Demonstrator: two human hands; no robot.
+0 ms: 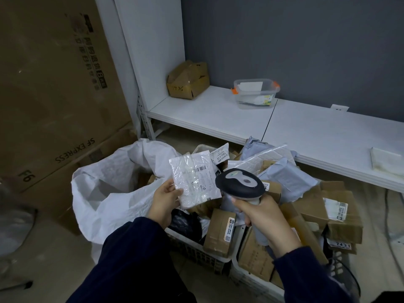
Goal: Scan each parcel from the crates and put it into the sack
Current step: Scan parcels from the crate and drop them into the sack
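Note:
My left hand (164, 201) pinches the lower left corner of a white bubble-mailer parcel (193, 178), label side up, above the crates. My right hand (264, 217) grips the handle of a dark barcode scanner (240, 182), whose head sits just right of the parcel's label. The white woven sack (109, 193) stands open to the left of the crates. Two white plastic crates (196, 250) (247, 278) below my hands hold several cardboard boxes and mailers.
Large cardboard boxes (54, 95) are stacked at the left behind the sack. A low white shelf (317, 136) runs behind the crates, bearing a crumpled brown box (188, 80), a clear plastic tub (255, 92) and a folded white cloth (387, 162).

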